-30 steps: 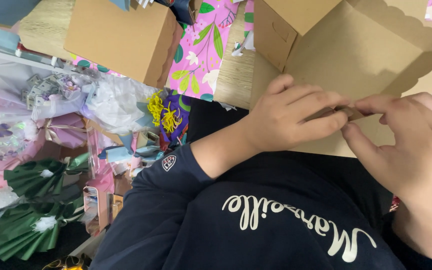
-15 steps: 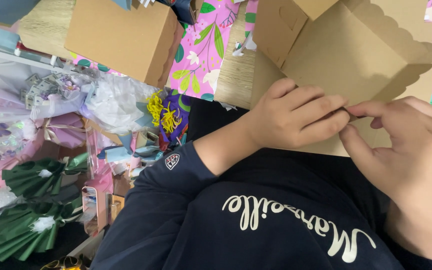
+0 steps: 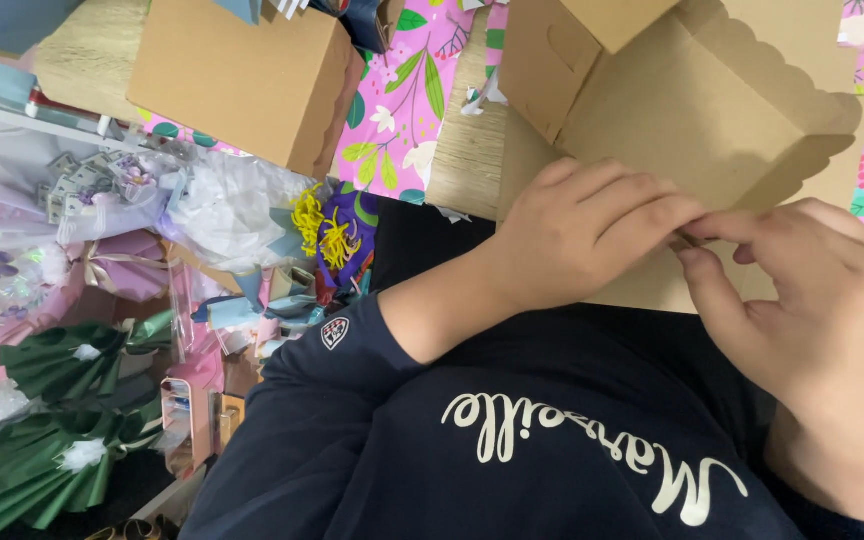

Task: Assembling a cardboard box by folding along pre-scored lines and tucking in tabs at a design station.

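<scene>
Against my lap, over my dark long-sleeved top [image 3: 512, 440], lies the flat brown kraft-card box blank with scalloped edges [image 3: 712, 120], and both my hands meet at its near edge. My left hand [image 3: 582, 235] rests on the card with its fingers curled and nearly closed, the tips pressing on a small tab or fold; my right hand [image 3: 802, 310] comes in from the other side with thumb and forefinger pinched narrow on the same spot, so each hand grips the card itself. What exactly sits between the fingertips I cannot tell, since the fingers hide it. Judging by how the card lies, I am early to midway in folding it up: one side panel with a cut slot stands up at the far left of the blank, and another flap rises at its far end, but the large middle panel lies open and flat and no walls are joined yet. What is left, as I read it, is seating this near fold, raising the other sides and closing the shape. Left of the blank and beyond it, a finished brown card box [image 3: 242, 80] stands on the pink flower-patterned sheet [image 3: 402, 110] that covers the pale wooden tabletop [image 3: 467, 150]. Farther left of the blank lie green pleated paper fans [image 3: 42, 420] and clear-wrapped bouquets [image 3: 102, 210].
</scene>
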